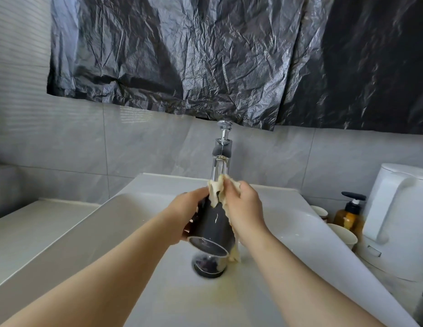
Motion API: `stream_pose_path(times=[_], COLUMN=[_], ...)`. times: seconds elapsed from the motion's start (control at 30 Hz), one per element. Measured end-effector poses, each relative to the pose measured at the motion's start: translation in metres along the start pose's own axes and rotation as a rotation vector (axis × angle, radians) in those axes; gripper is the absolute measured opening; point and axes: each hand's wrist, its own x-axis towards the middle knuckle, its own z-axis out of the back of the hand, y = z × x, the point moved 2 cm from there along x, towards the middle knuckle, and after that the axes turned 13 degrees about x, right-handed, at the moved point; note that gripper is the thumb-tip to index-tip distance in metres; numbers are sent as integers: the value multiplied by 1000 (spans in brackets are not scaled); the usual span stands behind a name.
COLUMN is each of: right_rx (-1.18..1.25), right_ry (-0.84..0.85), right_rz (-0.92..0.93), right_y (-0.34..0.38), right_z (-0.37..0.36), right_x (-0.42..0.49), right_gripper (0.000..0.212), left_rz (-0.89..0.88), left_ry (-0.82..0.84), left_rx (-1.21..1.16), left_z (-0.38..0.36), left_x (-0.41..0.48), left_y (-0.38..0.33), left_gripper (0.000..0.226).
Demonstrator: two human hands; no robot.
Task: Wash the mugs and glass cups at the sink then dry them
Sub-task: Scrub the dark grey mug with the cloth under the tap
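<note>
Both your hands sit mid-sink [125,232]: left hand [189,214] grips mug [212,223] above drain [209,266], right hand [244,208] pinches cloth [216,192] at its far end. Tap [221,152] just behind. Cups [343,233], soap bottle [349,215], kettle [399,220] crowd right ledge.

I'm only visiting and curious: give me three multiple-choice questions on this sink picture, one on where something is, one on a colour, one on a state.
1. Where is the amber pump bottle? A) right of the sink, beside the white kettle B) hanging on the wall C) on the left counter
2. What colour is the mug? A) white B) dark grey C) red
3. What is the right hand doing? A) hanging idle B) turning the tap C) pressing a cloth on the mug
Answers: A, it stands by the kettle; B, its wall looks dark grey; C, fingers grip the cloth.
</note>
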Motion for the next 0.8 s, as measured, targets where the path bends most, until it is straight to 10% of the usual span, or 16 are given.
stream_pose_path(times=[0.1,0.3,0.43,0.63,0.8], right_rx=[68,224,318,121,68], right_ry=[-40,21,120,-84,120], right_rz=[-59,-189,-197,-90,-51], right_y=[-11,-7,5,-6,-5], right_z=[-1,0,-10,0,-10], right_x=[3,-1,-9,3,-2], right_gripper=[13,40,3,26,25], left_rz=[67,173,134,-4,-33], left_ry=[32,36,-60,-95,-202], left_rx=[-96,-320,-437,-285,-295], left_z=[-4,-7,0,-6,-4], left_x=[4,11,11,8,17], left_y=[7,15,10,2,2], left_gripper=[34,45,36,35,31])
